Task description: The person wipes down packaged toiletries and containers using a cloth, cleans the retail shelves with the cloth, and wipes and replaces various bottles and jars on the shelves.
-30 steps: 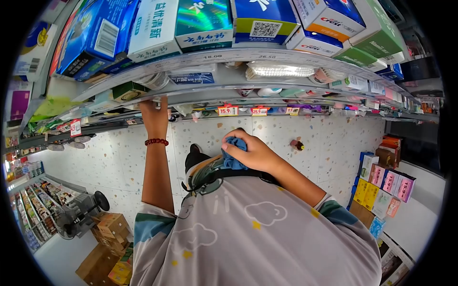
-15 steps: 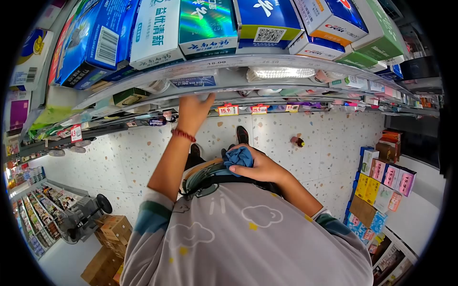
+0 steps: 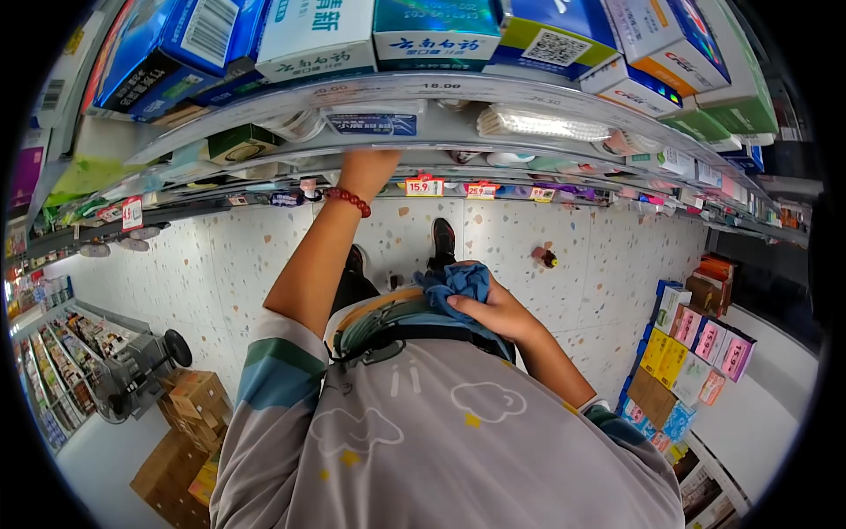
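My left hand (image 3: 368, 167), with a red bead bracelet (image 3: 349, 201) on its wrist, reaches in under the edge of a lower shelf (image 3: 300, 157). Its fingers are hidden beneath that edge, so what they touch does not show. Just above it, a clear package with a dark blue label (image 3: 374, 123) lies on the shelf. In front of my waist, my right hand (image 3: 500, 310) grips a crumpled blue cloth (image 3: 454, 286).
Toothpaste boxes (image 3: 436, 40) line the upper shelf. A pack of white cotton swabs (image 3: 538, 122) lies below. Price tags (image 3: 425, 187) hang along a lower edge. A small bottle (image 3: 545, 257) is on the floor, cartons (image 3: 198, 397) and a fan (image 3: 177, 348) at left, stacked boxes (image 3: 692, 353) at right.
My left hand has gone further in under the shelf edge, and its fingers are now out of sight. My right hand still holds the cloth at my waist. The view has shifted slightly.
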The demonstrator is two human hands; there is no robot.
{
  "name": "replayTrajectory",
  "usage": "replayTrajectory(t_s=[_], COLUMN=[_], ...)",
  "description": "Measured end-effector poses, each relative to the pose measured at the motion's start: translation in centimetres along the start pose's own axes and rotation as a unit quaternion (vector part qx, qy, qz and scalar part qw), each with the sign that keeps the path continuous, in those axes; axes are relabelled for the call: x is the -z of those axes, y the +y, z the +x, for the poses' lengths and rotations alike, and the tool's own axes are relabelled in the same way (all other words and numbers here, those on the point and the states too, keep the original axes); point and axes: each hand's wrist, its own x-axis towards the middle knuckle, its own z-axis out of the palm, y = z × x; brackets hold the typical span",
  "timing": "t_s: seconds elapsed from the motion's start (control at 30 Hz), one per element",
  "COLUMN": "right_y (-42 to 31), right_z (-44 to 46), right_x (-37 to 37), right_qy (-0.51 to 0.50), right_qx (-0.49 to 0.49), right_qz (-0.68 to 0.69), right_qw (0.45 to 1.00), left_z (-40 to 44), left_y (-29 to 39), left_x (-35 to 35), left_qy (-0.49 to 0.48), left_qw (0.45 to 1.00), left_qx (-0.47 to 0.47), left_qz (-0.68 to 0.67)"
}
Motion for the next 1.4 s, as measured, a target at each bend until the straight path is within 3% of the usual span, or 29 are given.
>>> replayTrajectory(t_s=[0.07, 0.13, 0.2, 0.27, 0.33, 0.4, 0.43, 0.47, 0.53, 0.6, 0.67, 0.73, 0.77, 0.83, 0.93, 1.0, 1.07, 1.13, 1.2, 1.3, 1.4], right_y=[0.8, 1.5, 2.1, 2.3, 1.8, 0.9, 0.0, -0.6, -1.1, -2.5, -4.7, -6.3, -6.9, -8.2, -6.3, -4.2, -3.8, -3.5, -2.9, -2.1, -1.1], right_z=[0.3, 0.5, 0.6, 1.0, 1.7, 2.5, 3.1, 3.9, 5.1, 5.7, 6.9, 7.9, 8.4, 7.9, 5.7, 4.8, 5.1, 5.5, 5.1, 4.9, 5.0], right_x=[0.1, 0.5, 0.8, 0.9, 0.8, 0.3, -0.2, -0.8, -2.5, -5.3, -8.5, -12.3, -14.1, -18.8, -25.9, -30.4, -33.5, -35.0, -36.1, -37.2, -38.0], right_qy=[0.037, 0.032, 0.026, 0.018, -0.010, -0.037, -0.049, -0.060, -0.081, -0.041, -0.036, 0.018, 0.016, -0.013, -0.075, -0.053, -0.021, 0.017, 0.049, 0.078, 0.118], right_qx=[-0.047, -0.085, -0.125, -0.142, -0.144, -0.148, -0.151, -0.150, -0.086, -0.035, 0.008, -0.058, -0.027, 0.008, 0.071, 0.173, 0.183, 0.170, 0.153, 0.260, 0.279], right_qz=[0.063, 0.082, 0.098, 0.027, 0.032, 0.037, -0.032, -0.101, -0.196, -0.312, -0.245, -0.037, -0.015, 0.055, 0.032, -0.108, -0.121, -0.136, -0.154, -0.268, -0.282], right_qw=[0.996, 0.992, 0.987, 0.989, 0.989, 0.988, 0.987, 0.982, 0.973, 0.949, 0.969, 0.997, 0.999, 0.998, 0.994, 0.977, 0.975, 0.976, 0.975, 0.924, 0.910], left_z=[-1.6, -4.2, -7.4, -11.4, -15.6, -20.6, -20.6, -20.6, -21.0, -22.5, -24.2, -25.7, -26.6, -28.6, -30.9, -31.9, -33.0, -33.6, -33.8, -33.8, -34.4], left_y=[1.4, 2.7, 4.4, 6.0, 7.4, 7.9, 9.1, 9.7, 9.8, 8.4, 6.2, 4.5, 3.6, 1.8, 0.5, -0.8, -2.4, -3.1, -3.7, -4.9, -5.2], left_x=[1.7, 3.6, 6.0, 7.6, 8.4, 8.6, 10.1, 10.9, 12.0, 12.9, 14.4, 16.4, 17.7, 20.1, 24.3, 26.4, 28.3, 29.9, 31.3, 32.3, 33.1], left_qy=[-0.006, 0.027, 0.064, 0.088, 0.144, 0.184, 0.194, 0.204, 0.316, 0.322, 0.257, 0.224, 0.183, 0.148, 0.099, 0.081, 0.056, 0.020, -0.009, -0.047, -0.052], left_qw=[0.997, 0.998, 0.997, 0.995, 0.986, 0.893, 0.849, 0.847, 0.676, 0.654, 0.576, 0.546, 0.518, 0.522, 0.519, 0.569, 0.569, 0.616, 0.603, 0.602, 0.590], left_qx=[0.049, 0.034, -0.044, -0.034, 0.036, 0.293, 0.360, 0.360, 0.406, 0.402, 0.379, 0.356, 0.343, 0.330, 0.332, 0.327, 0.336, 0.336, 0.346, 0.330, 0.337], left_qz=[-0.066, 0.041, -0.018, -0.027, -0.078, -0.288, -0.334, -0.334, -0.527, -0.554, -0.678, -0.724, -0.762, -0.773, -0.782, -0.750, -0.749, -0.712, -0.719, -0.726, -0.732])
